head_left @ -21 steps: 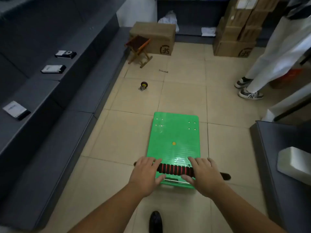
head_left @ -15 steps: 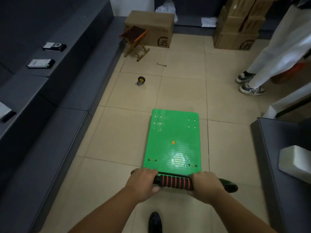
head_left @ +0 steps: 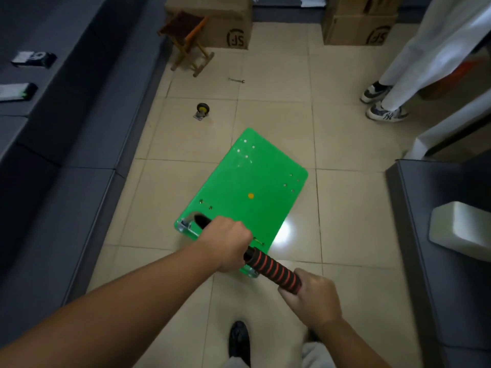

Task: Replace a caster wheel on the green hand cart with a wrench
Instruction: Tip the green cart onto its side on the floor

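The left hand and the right hand both have the fingers curled round the striped handle. The green cart stands slantwise on the floor. Beyond it, toward the floor's far edge, lie a wheel and a wrench, apart.

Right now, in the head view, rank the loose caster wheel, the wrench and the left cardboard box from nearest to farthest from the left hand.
1. caster wheel: on the floor ahead of the left hand, which grips the cart handle.
2. wrench: on the floor beyond the wheel, nearly straight ahead.
3. cardboard box: farthest, by the far wall.
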